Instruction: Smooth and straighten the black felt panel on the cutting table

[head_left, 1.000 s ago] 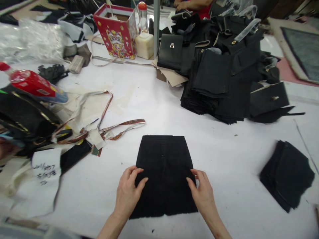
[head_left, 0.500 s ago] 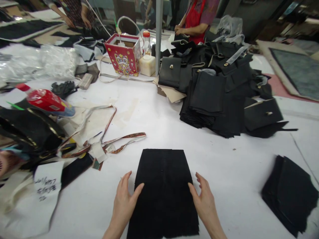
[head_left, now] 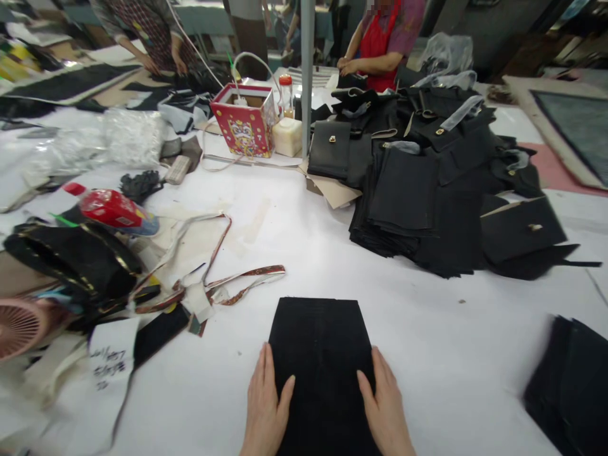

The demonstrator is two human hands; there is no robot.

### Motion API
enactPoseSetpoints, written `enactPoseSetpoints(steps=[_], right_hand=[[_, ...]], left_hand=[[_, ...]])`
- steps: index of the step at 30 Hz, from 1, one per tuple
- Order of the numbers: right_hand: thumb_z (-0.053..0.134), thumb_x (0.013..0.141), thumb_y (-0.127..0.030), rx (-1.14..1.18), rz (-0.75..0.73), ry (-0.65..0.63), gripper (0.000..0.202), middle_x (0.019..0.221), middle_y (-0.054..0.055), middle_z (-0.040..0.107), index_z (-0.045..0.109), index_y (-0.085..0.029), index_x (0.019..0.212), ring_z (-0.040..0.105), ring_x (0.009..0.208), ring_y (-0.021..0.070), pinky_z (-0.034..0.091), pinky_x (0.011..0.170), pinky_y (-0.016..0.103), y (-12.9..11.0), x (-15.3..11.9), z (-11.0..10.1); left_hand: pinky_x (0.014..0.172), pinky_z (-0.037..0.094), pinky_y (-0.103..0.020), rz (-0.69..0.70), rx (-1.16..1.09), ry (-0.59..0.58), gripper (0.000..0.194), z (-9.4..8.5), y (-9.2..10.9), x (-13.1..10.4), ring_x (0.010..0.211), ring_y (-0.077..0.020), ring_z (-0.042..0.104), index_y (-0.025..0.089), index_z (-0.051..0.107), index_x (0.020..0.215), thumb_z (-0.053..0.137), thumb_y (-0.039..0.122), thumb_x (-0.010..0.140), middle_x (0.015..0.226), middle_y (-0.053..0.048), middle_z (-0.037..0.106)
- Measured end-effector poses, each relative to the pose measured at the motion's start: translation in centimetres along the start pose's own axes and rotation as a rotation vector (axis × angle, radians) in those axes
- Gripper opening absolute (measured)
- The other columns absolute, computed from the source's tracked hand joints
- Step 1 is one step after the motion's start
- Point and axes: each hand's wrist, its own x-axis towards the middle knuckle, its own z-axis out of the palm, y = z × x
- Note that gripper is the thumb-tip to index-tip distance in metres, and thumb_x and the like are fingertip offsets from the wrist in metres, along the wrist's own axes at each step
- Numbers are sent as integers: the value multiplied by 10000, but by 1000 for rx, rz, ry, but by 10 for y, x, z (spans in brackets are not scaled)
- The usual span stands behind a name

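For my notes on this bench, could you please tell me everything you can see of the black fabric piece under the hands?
The black fabric piece is a flat, roughly rectangular panel, matte and slightly fuzzy like felt or suede. It lies spread on the white table, its near end cut off by the picture's edge. The left hand lies flat at its left edge, thumb on the cloth; the right hand does the same at its right edge.

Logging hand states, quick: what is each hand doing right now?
Left hand: open, flat on the black cloth.
Right hand: open, flat on it too.
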Motion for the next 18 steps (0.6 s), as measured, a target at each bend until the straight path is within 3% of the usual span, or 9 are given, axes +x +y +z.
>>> enactPoseSetpoints(steps=[3, 5, 7, 14, 18], right_hand=[[393, 898, -556, 102, 92, 2, 581, 1301, 166, 514, 415, -155, 1317, 552, 1130, 307, 485, 956, 498, 3, 24, -14], [454, 855, -577, 77, 119, -47, 529, 1143, 151, 576, 494, -164, 1183, 614, 962, 296, 522, 853, 474, 5, 41, -20], [517, 804, -584, 11, 107, -92, 490, 1041, 134, 588, 524, -173, 1071, 613, 928, 302, 513, 830, 474, 7, 55, -22], [477, 796, -553, -232, 140, -177, 325, 921, 106, 605, 476, -234, 860, 608, 892, 337, 486, 749, 482, -4, 64, -13], [464, 800, -517, -201, 228, -174, 388, 955, 115, 656, 467, -220, 1050, 637, 894, 334, 485, 742, 456, -17, 60, -17]], left_hand=[[1017, 447, -502, -139, -40, 6, 671, -25, 4, 32, 1255, -307, 488, 132, 286, 1412, 497, 458, 865, 1391, -190, 450], [911, 497, -446, -232, -53, -51, 601, -38, 10, 52, 1063, -277, 595, 125, 404, 1304, 545, 465, 829, 1252, -166, 540], [851, 493, -404, -273, -24, -99, 490, -46, 15, 66, 994, -258, 607, 159, 486, 1175, 604, 429, 784, 1156, -122, 582], [760, 417, -341, -291, 177, -145, 317, -43, 24, 70, 911, -248, 615, 216, 507, 933, 648, 419, 735, 961, -50, 644], [727, 406, -329, -375, 142, -165, 462, -43, 23, 70, 892, -259, 639, 228, 470, 1081, 666, 438, 719, 927, -36, 686]])
